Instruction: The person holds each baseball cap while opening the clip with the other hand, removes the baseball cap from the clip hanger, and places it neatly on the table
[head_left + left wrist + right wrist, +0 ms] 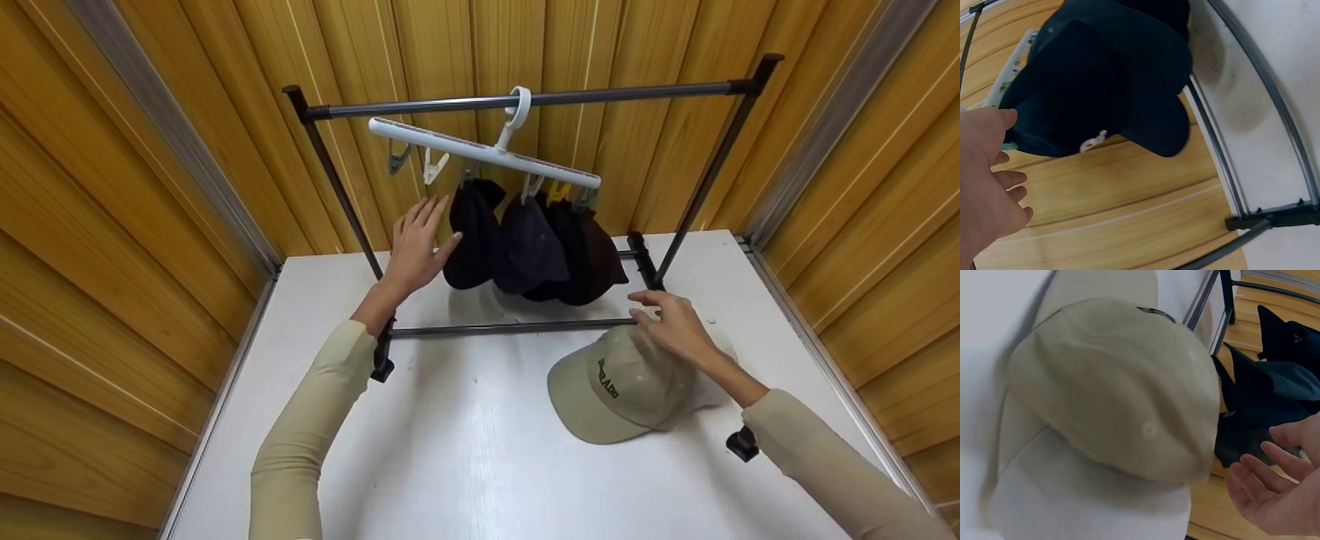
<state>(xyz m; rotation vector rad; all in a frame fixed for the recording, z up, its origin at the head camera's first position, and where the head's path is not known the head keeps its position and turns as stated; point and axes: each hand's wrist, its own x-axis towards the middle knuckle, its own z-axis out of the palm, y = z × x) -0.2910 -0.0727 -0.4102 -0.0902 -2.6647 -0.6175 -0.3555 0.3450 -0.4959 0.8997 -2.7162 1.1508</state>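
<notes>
Several dark caps [532, 247] hang from clips on a white clip hanger [480, 150], hooked over a dark rail. Beside the leftmost dark cap [1100, 79] is my left hand [418, 244], fingers extended, holding nothing. A green clip shows by its fingertips in the left wrist view. My right hand [675, 322] hovers over a beige cap [630, 382] with dark lettering, its fingers loosely bent and nothing in them. Under that cap lies a paler cap [1095, 500], mostly hidden in the head view.
The dark metal rack [517, 328] stands on a white surface [450, 465], walled by wood-look panels [112, 187]. At the hanger's left end dangle a green clip [399, 159] and a white clip [435, 166], neither holding a cap. A black rack foot [742, 444] lies near my right forearm.
</notes>
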